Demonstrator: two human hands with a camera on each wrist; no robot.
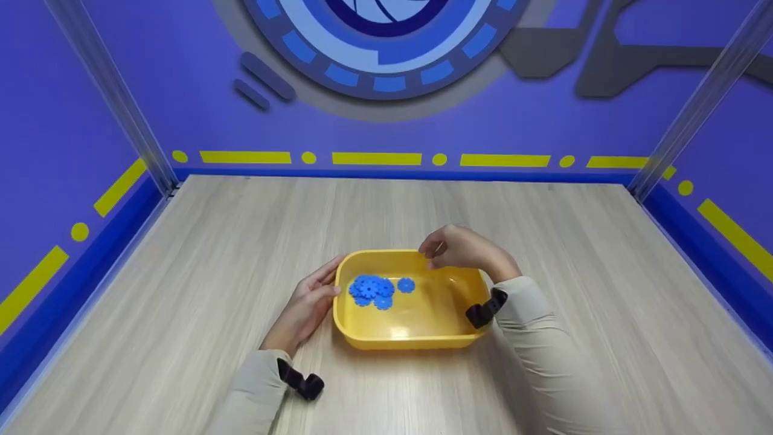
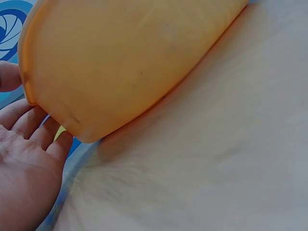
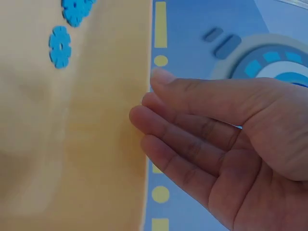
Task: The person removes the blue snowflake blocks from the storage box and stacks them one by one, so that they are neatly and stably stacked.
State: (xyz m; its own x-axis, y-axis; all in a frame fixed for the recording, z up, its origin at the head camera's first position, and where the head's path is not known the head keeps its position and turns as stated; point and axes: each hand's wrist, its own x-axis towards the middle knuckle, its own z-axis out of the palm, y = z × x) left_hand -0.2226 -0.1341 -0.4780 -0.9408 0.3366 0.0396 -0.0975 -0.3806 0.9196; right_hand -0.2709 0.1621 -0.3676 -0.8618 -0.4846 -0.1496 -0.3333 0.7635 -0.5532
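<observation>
A yellow plastic basin (image 1: 423,343) sits in front of me, its outer wall large in the left wrist view. Several blue snowflake-shaped plastic discs (image 1: 369,289) are piled at its left inside, and a single blue disc (image 1: 406,285) lies just right of the pile. My left hand (image 1: 308,305) grips the basin's left side, thumb at the rim and fingers against the outer wall (image 2: 134,62). Over the far rim, toward the right, hovers my right hand (image 1: 462,246). In the right wrist view its fingers (image 3: 168,127) are loosely bent, thumb apart, with nothing between them.
Wood-grain tabletop (image 1: 241,241) surrounds the basin. Blue-purple panels (image 1: 386,136) with yellow markings enclose the back and both sides, joined by metal corner posts (image 1: 121,103). Black wrist cameras (image 1: 302,380) are strapped over both sleeves.
</observation>
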